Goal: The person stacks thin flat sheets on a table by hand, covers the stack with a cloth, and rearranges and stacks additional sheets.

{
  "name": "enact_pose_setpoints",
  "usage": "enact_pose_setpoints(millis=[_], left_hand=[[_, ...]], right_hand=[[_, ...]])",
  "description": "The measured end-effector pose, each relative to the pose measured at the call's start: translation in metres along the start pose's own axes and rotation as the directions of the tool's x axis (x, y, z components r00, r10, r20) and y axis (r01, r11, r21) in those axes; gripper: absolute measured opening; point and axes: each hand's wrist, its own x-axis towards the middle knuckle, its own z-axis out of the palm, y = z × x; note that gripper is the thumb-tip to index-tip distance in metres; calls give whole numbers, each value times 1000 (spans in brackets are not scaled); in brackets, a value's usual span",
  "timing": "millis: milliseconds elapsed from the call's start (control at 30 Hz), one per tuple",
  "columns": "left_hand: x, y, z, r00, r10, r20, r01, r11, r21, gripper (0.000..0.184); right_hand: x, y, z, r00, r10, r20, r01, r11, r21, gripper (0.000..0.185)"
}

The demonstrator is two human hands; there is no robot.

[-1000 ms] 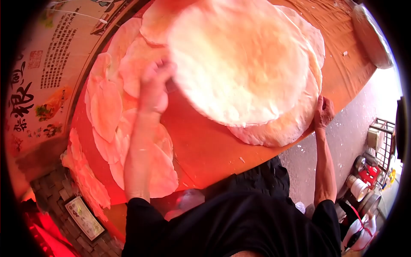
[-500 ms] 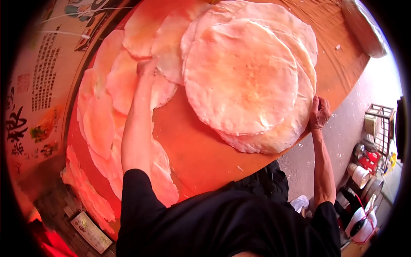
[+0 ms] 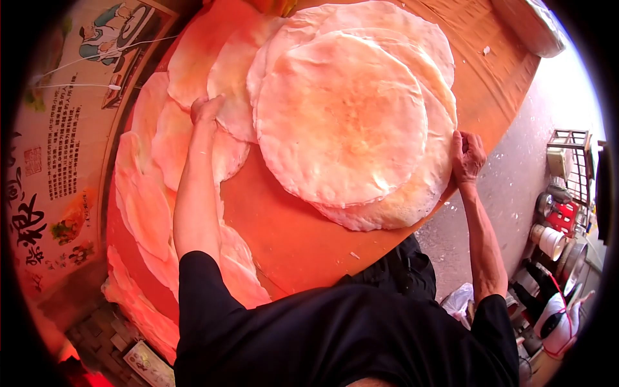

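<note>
Several large round thin flatbreads lie in a stack (image 3: 342, 119) on the orange-covered table (image 3: 284, 238). My left hand (image 3: 206, 109) is closed at the edge of a flatbread (image 3: 232, 77) left of the stack, its fingers pinched on that edge. More thin sheets (image 3: 145, 206) overlap along the table's left side, beneath and around my left forearm. At the stack's right edge, my right hand (image 3: 469, 157) has its fingers curled against the rim; whether they grip a sheet is too small to tell.
A printed banner (image 3: 64, 161) stands on the left. A wrapped roll (image 3: 532, 26) lies at the table's upper right corner. Beyond the right edge are a wire rack (image 3: 570, 161), a white pot (image 3: 548, 240) and a plastic bag (image 3: 458, 302) near the floor.
The large flatbread that was raised and blurred now lies flat on the stack. My left hand has moved left and up, onto another sheet's edge. My right hand remains beside the stack.
</note>
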Motion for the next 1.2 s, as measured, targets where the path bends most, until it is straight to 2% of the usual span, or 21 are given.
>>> enact_pose_setpoints(millis=[33, 100, 133, 200, 267, 300, 333, 367, 400, 533, 567, 600, 667, 867, 900, 933, 967, 1000, 1067, 1167, 1200], left_hand=[[-2, 5, 0, 1000, 13, -2, -13, 1000, -9, 39], [-6, 14, -6, 990, 110, -93, -93, 981, 171, 29], [8, 14, -9, 968, 240, -76, -238, 970, 44, 26], [45, 4, -20, 875, 477, -87, -484, 850, -208, 20], [-4, 82, -50, 747, 664, -37, -656, 727, -205, 18], [-17, 114, -65, 659, 752, -22, -748, 652, -127, 17], [-44, 149, -79, 736, 676, -44, -672, 720, -172, 15], [-39, 168, -92, 730, 684, 4, -638, 684, -354, 12], [-80, 200, -95, 769, 639, 17, -536, 659, -528, 9], [-124, 274, -87, 447, 812, 375, -619, 583, -526, 17], [-163, 294, -76, 592, 765, 253, -601, 629, -493, 12], [-194, 306, -76, 554, 809, 198, -604, 554, -573, 13], [-207, 307, -83, 550, 824, 135, -572, 490, -658, 14], [-164, 211, -109, 732, 662, 159, -382, 593, -709, 9], [-158, 173, -96, 827, 514, 228, -234, 683, -692, 12], [-142, 130, -91, 759, 485, 434, -88, 738, -669, 14], [-135, 91, -78, 858, 282, 428, -12, 846, -534, 16], [-120, 57, -64, 889, 182, 421, 61, 863, -501, 24], [-71, -9, -48, 979, -11, 204, 116, 853, -509, 31], [-2, -49, -44, 946, -297, 131, 301, 651, -697, 35], [16, -53, -46, 934, -314, 172, 334, 591, -734, 34]], right_hand=[[1, -1, 0, 1000, 2, 1, -2, 1000, -6, 17], [0, -2, -1, 1000, 7, 1, -7, 1000, -5, 17], [1, -2, -1, 1000, 9, -4, -9, 1000, 1, 17], [-1, -2, -1, 1000, 13, -4, -13, 1000, 13, 17], [0, -1, 0, 1000, 14, -6, -14, 1000, 26, 17], [-2, 1, 1, 1000, 9, 2, -9, 1000, 16, 17], [-2, 4, 1, 1000, 4, 8, -4, 1000, 5, 16], [-1, 5, 1, 1000, -4, 7, 4, 1000, -6, 16], [0, 1, 0, 1000, 0, 5, 0, 1000, -3, 15], [-2, 1, 1, 1000, -6, -2, 6, 1000, 17, 15], [-2, 1, 1, 1000, 2, 3, -2, 1000, 28, 15], [-2, 1, 0, 1000, 9, 5, -9, 999, 38, 15], [-1, 2, 0, 1000, -5, -6, 5, 999, 40, 15], [-3, 2, 2, 1000, 19, 14, -19, 999, 27, 16], [-2, 1, 2, 1000, 13, 17, -13, 1000, 22, 17], [-1, 1, 2, 1000, 6, 17, -6, 1000, 16, 17], [-1, 1, 2, 1000, 15, 20, -15, 1000, 7, 17], [-2, 0, 2, 999, 25, 23, -25, 1000, -3, 18], [-1, 2, 3, 999, 25, 31, -24, 999, -28, 18], [-2, 0, 4, 1000, 14, 15, -14, 999, -36, 16], [-3, -1, 3, 1000, 10, 21, -9, 999, -44, 16]])
